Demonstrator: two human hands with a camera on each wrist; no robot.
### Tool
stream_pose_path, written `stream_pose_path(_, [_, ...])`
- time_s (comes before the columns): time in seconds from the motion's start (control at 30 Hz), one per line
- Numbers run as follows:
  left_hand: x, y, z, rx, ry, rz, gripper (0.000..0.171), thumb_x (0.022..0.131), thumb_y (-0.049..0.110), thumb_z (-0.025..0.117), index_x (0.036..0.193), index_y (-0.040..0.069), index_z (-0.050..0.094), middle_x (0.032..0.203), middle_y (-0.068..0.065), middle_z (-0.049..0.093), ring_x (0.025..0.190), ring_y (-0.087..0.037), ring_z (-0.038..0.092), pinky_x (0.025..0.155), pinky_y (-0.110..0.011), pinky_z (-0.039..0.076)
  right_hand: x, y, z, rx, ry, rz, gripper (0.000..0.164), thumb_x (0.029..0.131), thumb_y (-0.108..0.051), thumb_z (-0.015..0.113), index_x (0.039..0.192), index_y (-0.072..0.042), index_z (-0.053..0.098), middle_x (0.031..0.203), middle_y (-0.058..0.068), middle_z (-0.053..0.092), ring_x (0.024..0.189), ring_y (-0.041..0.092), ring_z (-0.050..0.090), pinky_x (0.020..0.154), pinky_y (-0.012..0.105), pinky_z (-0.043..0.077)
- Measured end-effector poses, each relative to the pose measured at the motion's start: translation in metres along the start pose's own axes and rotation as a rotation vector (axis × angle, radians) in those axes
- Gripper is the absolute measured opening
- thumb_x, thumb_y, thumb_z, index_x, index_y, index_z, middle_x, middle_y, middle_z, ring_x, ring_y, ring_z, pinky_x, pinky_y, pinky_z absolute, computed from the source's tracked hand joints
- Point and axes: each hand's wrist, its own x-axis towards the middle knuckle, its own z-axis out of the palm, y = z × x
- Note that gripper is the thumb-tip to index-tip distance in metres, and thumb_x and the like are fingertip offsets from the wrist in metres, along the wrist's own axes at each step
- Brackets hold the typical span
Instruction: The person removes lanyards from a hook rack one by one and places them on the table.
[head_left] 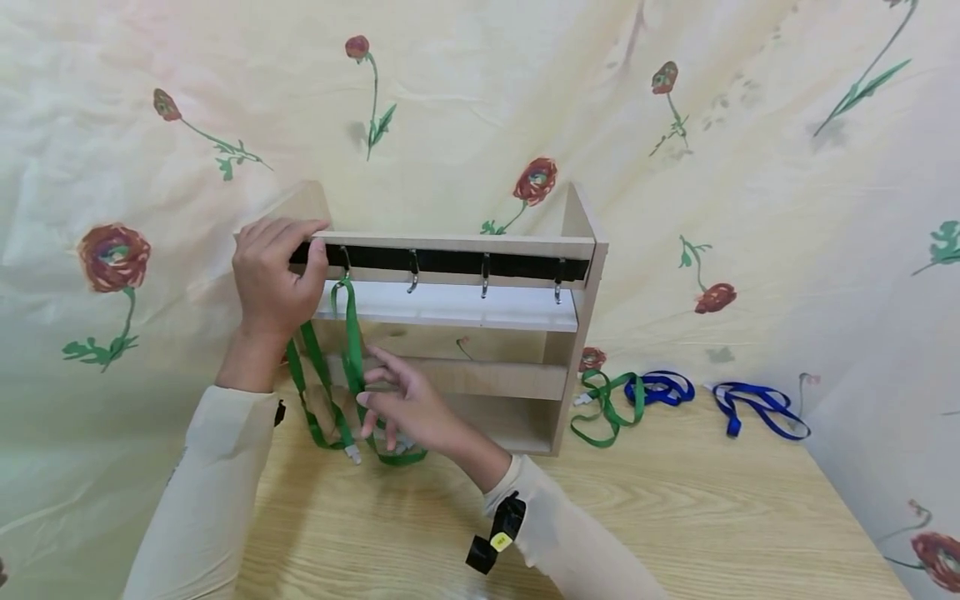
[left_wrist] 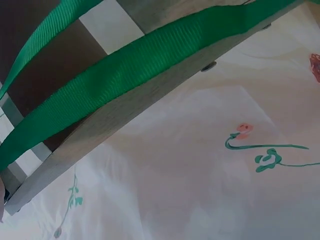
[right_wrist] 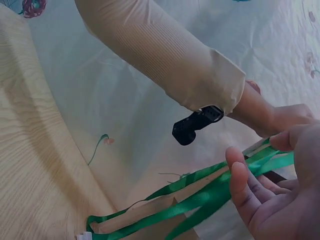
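A wooden rack [head_left: 582,350] with metal hooks along a black strip stands on the table. My left hand [head_left: 276,271] grips its upper left corner, fingers over the top and thumb in front. Below that hand hangs a green lanyard [head_left: 296,367]; its upper end is hidden. Another green lanyard [head_left: 352,325] loops over a visible hook near my left thumb. Beside its lower strap is my right hand [head_left: 416,407], fingers spread and loosely bent, gripping nothing. Green straps [left_wrist: 125,70] cross the left wrist view. Behind my right fingers [right_wrist: 241,185], green straps [right_wrist: 200,197] run diagonally.
Right of the rack lie a loose green lanyard [head_left: 607,408], a coiled blue lanyard [head_left: 660,388] and another blue lanyard [head_left: 761,404]. Three hooks, including one metal hook [head_left: 485,275], carry nothing. Flowered cloth [head_left: 450,100] hangs behind the wooden table [head_left: 712,517].
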Motion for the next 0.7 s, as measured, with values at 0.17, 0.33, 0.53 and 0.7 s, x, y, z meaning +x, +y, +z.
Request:
stream_pose_path(0.17, [0.0,-0.001,0.002,0.009,0.014,0.009,0.048,0.102,0.034,0.045,0.109,0.003,0.081,0.1,-0.021,0.08,0.096,-0.042,0.07,0.095,-0.056,0.047,-0.003,-0.003,0.002,-0.028,-0.023,-0.015,0.064,0.107,-0.015,0.056,0.166,-0.016,0.033,0.137,0.018,0.063,0.063,0.014,0.067,0.045,0.027,0.048])
stream_pose_path(0.33, [0.001,0.001,0.005,0.007,0.04,0.009,0.043,0.105,0.029,0.048,0.103,0.002,0.081,0.094,-0.02,0.08,0.092,-0.041,0.071,0.092,-0.055,0.047,-0.007,-0.007,0.002,-0.074,-0.039,-0.042,0.032,0.11,-0.016,0.052,0.137,-0.003,0.064,0.088,0.027,0.07,0.049,0.01,0.058,0.042,0.026,0.041])
stream_pose_path(0.53, [0.002,0.002,0.006,0.022,0.063,0.004,0.038,0.105,0.026,0.053,0.098,0.001,0.081,0.09,-0.02,0.079,0.09,-0.041,0.071,0.092,-0.055,0.048,-0.014,-0.011,0.002,-0.127,-0.061,-0.074,0.034,0.113,-0.017,0.046,0.117,0.006,0.07,0.106,0.029,0.074,0.05,0.005,0.058,0.044,0.024,0.044])
stream_pose_path(0.7, [0.002,0.002,0.007,0.021,0.072,-0.006,0.04,0.104,0.027,0.053,0.097,-0.001,0.081,0.09,-0.02,0.079,0.092,-0.041,0.071,0.092,-0.054,0.048,-0.021,-0.016,0.002,-0.136,-0.064,-0.084,0.034,0.113,-0.018,0.045,0.12,0.004,0.07,0.102,0.032,0.073,0.055,0.004,0.062,0.045,0.023,0.043])
